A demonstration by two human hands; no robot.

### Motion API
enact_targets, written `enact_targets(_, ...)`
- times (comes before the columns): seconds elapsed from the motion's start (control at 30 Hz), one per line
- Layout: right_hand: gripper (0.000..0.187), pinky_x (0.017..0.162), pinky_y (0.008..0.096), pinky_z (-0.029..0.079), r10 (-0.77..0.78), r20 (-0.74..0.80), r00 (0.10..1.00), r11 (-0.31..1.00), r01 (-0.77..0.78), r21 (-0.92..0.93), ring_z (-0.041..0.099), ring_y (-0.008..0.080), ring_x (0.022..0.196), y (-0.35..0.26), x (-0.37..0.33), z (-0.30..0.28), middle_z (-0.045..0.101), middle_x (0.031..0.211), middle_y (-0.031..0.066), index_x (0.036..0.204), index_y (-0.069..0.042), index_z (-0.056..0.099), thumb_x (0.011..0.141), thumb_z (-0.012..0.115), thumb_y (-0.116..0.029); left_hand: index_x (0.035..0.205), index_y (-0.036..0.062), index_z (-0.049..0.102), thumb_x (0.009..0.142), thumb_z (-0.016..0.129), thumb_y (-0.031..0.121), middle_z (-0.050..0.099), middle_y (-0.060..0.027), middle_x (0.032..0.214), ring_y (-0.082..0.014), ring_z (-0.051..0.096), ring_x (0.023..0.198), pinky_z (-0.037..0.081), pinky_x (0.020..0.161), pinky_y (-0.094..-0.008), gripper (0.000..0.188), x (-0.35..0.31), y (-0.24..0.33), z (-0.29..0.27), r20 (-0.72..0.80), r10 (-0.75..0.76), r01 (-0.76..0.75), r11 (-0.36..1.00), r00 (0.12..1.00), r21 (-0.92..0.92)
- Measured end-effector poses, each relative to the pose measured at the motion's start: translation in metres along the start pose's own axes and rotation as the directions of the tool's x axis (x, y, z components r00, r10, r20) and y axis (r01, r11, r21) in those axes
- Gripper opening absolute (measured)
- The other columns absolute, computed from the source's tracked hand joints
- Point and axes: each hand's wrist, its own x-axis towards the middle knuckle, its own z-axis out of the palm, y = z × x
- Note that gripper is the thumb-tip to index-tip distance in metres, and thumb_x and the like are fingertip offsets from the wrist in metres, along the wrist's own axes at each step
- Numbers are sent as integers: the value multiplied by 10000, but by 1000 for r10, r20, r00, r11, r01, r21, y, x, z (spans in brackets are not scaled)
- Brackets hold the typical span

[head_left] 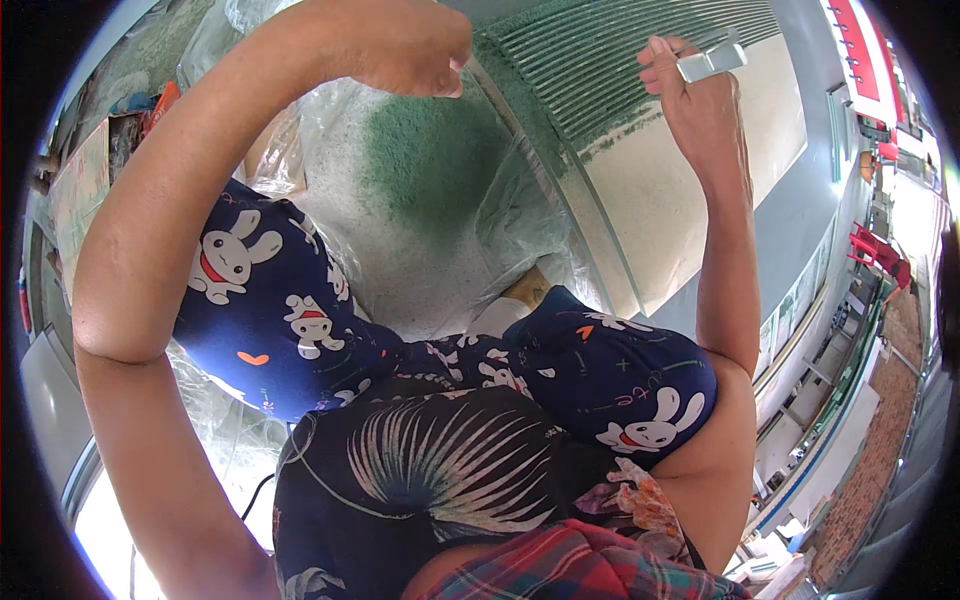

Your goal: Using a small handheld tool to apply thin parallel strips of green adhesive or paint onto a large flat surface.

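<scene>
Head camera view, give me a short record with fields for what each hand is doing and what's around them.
left hand: left hand closed in a fist over the clear plastic sheet
right hand: right hand raised, pinching a small flat metal piece
below hands: green powder patch under the plastic
nearby: ribbed green panel on a pale board
clothing: dark blue rabbit-print sleeves

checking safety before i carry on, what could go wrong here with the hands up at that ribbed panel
1. The right hand pinches a small metal clip only at the fingertips, so it could slip and drop.
2. The left hand is closed by the thin edge of the ribbed panel; that edge might scrape fingers.
3. Loose clear plastic sheeting hangs below and could snag.
</scene>
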Motion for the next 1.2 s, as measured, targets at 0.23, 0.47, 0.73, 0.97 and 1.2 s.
enact_targets(0.23, 393, 657, 459, 510, -49, -22, 999, 997, 47, -58, 648, 418, 755, 18, 5, 13, 678, 817, 227, 985, -1, 704, 990, 542, -359, 1065, -10, 672, 917, 603, 250, 685, -177, 1013, -322, 668, 961, 515, 857, -399, 306, 0, 3, -2, 39, -59, 59, 998, 998, 3)
enact_targets(0.47, 394, 690, 366, 504, -19, 58, 998, 997, 23, -77, 659, 241, 729, 0, -1, 11, 671, 781, 155, 1013, 18, 680, 987, 554, -355, 1060, -4, 669, 916, 604, 259, 679, -173, 1013, -315, 664, 963, 512, 856, -394, 307, -1, -4, 4, -16, -17, 17, 1000, 1000, -16)
enact_targets(0.73, 328, 650, 433, 489, -269, 114, 956, 958, 278, -72, 624, 367, 677, -49, -34, 25, 659, 731, 177, 849, -12, 666, 959, 602, -315, 1037, 2, 669, 902, 614, 260, 675, -172, 1002, -310, 662, 956, 511, 837, -389, 297, -1, -5, 1, 9, 0, 0, 1000, 1000, -15)
enact_targets(0.97, 377, 676, 393, 506, -302, 194, 933, 946, 318, -56, 657, 311, 714, -49, -29, 6, 696, 809, 152, 934, 27, 679, 1005, 528, -310, 1033, -4, 668, 910, 610, 248, 677, -171, 1008, -308, 664, 952, 512, 832, -394, 286, -1, -5, 3, 2, 17, -17, 1000, 1000, -9)
enact_targets(1.2, 431, 747, 326, 521, -5, -38, 999, 993, 10, 116, 684, 203, 789, -10, -9, -14, 703, 836, 131, 1029, 34, 681, 1013, 513, -363, 1031, -17, 682, 920, 609, 230, 695, -178, 955, -317, 681, 914, 528, 825, -384, 280, 0, 4, -3, 61, -20, 19, 1000, 998, 19)
